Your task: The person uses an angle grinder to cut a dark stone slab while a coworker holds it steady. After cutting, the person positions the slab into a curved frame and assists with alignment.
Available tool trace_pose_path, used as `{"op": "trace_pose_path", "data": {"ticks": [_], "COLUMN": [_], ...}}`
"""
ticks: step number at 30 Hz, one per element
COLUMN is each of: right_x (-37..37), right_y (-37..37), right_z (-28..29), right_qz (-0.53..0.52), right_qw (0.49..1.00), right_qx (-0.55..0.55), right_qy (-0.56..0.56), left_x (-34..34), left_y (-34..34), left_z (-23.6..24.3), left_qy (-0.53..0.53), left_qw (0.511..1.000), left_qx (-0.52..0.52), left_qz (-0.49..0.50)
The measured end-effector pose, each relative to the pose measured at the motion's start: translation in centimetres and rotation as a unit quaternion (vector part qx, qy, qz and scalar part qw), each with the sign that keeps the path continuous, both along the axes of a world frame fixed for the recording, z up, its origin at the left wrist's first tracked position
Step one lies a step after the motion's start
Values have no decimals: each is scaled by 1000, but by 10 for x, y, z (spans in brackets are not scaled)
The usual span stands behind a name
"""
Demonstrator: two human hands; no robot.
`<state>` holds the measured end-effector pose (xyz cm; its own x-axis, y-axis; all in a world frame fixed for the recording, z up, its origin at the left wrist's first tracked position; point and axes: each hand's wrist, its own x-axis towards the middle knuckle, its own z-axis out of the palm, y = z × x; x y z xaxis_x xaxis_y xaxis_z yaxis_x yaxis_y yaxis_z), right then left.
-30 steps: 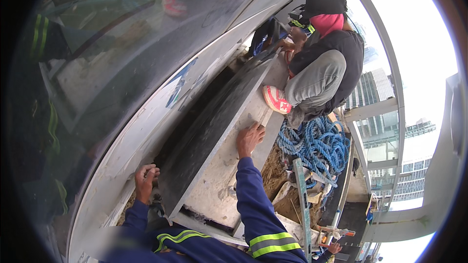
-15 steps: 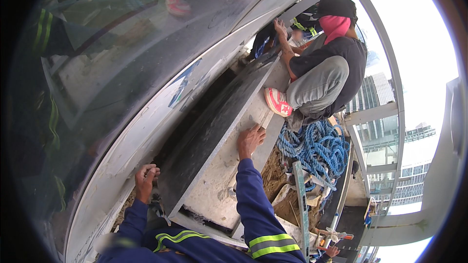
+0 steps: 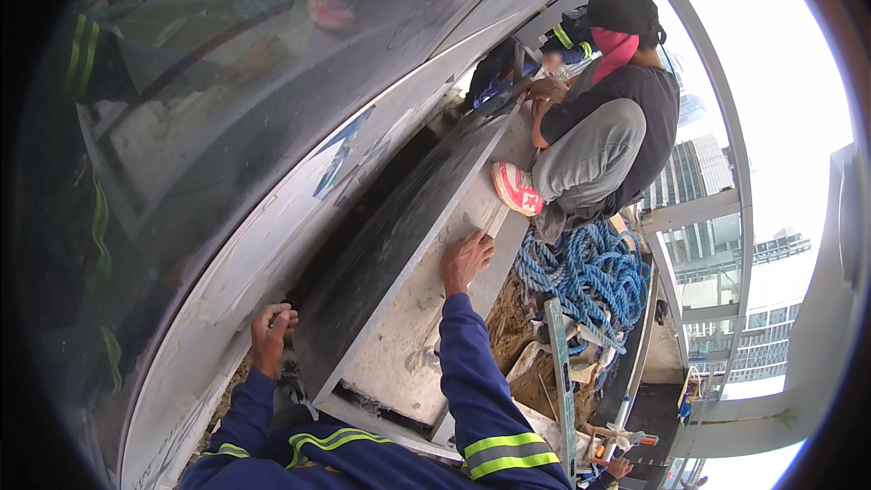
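Observation:
My left hand (image 3: 269,338) is low on the left, in the gap between a pale wall panel (image 3: 238,286) and a long dark panel (image 3: 376,259). Its fingers are curled together; whatever they may hold is too small to make out. My right hand (image 3: 464,263) rests on the dusty concrete ledge (image 3: 392,354) beyond the dark panel, its fingers bent in at a raised strip. What lies under those fingers is hidden. A thin grey edge of the dark panel runs between my hands.
A co-worker (image 3: 626,118) in a black cap squats on the ledge ahead; another person's reflective-striped sleeve (image 3: 562,36) shows behind. Coiled blue rope (image 3: 585,277) lies at right beside a metal bar (image 3: 561,381). Dark glass (image 3: 227,109) curves along the left. Another hand (image 3: 619,468) shows lower right.
The co-worker's raised hand has come down toward the far end of the dark panel, and the striped sleeve behind has shifted. My hands have barely moved.

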<state>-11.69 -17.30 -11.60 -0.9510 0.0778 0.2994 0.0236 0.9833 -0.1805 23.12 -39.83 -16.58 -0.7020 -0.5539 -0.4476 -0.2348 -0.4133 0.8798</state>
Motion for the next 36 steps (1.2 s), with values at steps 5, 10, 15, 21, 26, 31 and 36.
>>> {"op": "trace_pose_path", "data": {"ticks": [5,10,15,21,26,31,36], "right_x": [5,0,-9,-4,-3,5,68], "right_y": [7,12,3,12,24,54,128], "right_z": [-6,-2,-10,-13,-8,36,66], "right_qz": [10,0,21,17,15,24,49], "right_qw": [1000,1000,998,997,995,987,980], "right_qx": [7,-12,-17,-40,-77,-153,-194], "right_qy": [8,4,59,63,53,-43,-12], "left_x": [4,-9,4,34,55,69,69], "left_y": [3,-3,-9,-21,-23,-21,-27], "left_z": [-3,6,13,20,43,73,100], "left_qy": [2,27,4,-8,15,35,96], "left_qw": [1000,999,1000,999,998,997,994], "left_qx": [6,8,-18,-44,-48,-72,-41], "left_qz": [2,-24,-20,-16,-25,-18,-26]}}
